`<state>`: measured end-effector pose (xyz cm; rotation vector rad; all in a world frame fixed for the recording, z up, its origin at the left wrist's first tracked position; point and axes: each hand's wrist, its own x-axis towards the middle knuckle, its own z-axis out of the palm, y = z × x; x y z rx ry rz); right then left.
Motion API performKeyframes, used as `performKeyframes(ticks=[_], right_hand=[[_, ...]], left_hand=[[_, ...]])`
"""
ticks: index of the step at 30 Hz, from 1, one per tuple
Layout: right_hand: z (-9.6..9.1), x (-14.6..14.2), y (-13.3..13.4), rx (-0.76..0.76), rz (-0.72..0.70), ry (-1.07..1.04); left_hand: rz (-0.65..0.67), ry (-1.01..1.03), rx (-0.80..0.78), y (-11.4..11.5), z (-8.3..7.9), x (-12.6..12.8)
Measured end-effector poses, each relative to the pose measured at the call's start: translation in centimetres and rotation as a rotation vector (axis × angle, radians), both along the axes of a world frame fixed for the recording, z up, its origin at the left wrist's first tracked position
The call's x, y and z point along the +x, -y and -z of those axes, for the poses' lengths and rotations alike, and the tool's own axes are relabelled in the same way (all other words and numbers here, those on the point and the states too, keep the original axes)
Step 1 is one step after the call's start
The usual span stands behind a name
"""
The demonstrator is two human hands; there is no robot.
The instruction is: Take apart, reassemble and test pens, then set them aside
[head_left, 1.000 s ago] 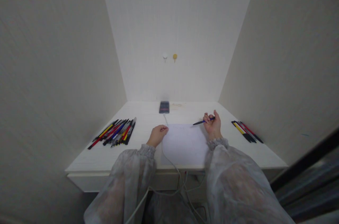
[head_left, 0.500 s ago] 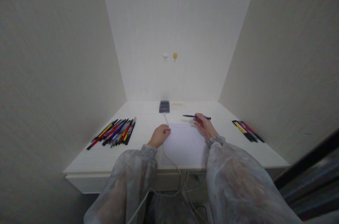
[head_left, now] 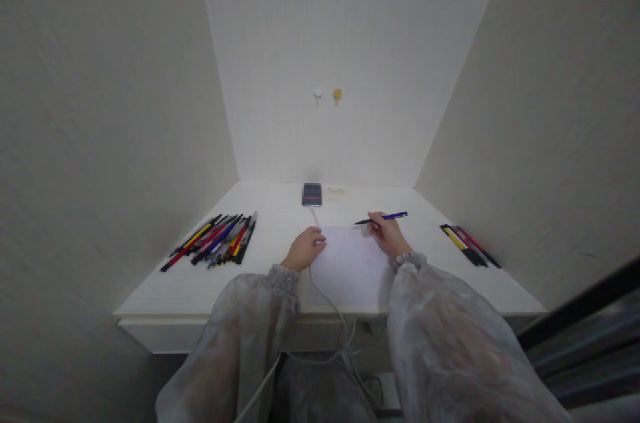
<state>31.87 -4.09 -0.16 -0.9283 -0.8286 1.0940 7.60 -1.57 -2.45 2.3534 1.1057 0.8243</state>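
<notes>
In the head view, my right hand (head_left: 385, 234) pinches a blue and black pen (head_left: 399, 215) above the top right part of a white sheet of paper (head_left: 350, 270). The pen lies nearly level, its dark tip pointing left over the sheet's upper edge. Faint small marks run along the top of the paper. My left hand (head_left: 304, 249) rests at the sheet's upper left edge, fingers loosely curved with a gap between thumb and forefinger and nothing held. A white cable (head_left: 324, 296) passes beneath that hand.
A pile of mixed pens (head_left: 220, 243) lies on the left of the white desk (head_left: 273, 210). Several more pens (head_left: 470, 246) lie side by side at the right. A small dark-screened device (head_left: 312, 194) with the cable stands near the back wall. Side walls enclose the desk.
My right hand has tilted the pen, lowering its tip and raising its back end. The left thumb and forefinger have spread slightly. The whole view has shifted a little.
</notes>
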Motion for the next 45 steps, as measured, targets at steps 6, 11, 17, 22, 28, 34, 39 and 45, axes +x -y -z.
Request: performKeyframes(ticks=[6,11,17,22,28,34,39,45], right_hand=[[0.5,-1.1,0.2,-0.062,-0.064,0.182],[1.4,-1.8,0.0,-0.026,0.093,0.491],[2.0,-1.7,-0.1,0.024,0.136,0.686],[2.0,-1.7,-0.1,0.031,0.145,0.769],[1.8,-1.8,-0.2,-0.010,0.197,0.820],[1.6,-1.7,-0.3,-0.016,0.220,0.824],[1.7,-1.7,-0.3,-0.017,0.228,0.794],[1.8,-2.0,0.0,0.018,0.166,0.687]], left_hand=[[0.083,-0.053,0.017,0.0,-0.2,-0.1],[0.104,-0.034,-0.024,0.1,-0.4,-0.1],[0.126,-0.060,0.000,0.1,-0.5,0.0],[0.123,-0.070,0.027,0.1,-0.4,-0.1],[0.106,-0.060,0.005,0.1,-0.4,0.0],[0.110,-0.023,-0.028,0.2,-0.5,0.0],[0.102,0.000,-0.043,0.1,-0.4,0.0],[0.122,-0.007,-0.027,0.1,-0.4,0.0]])
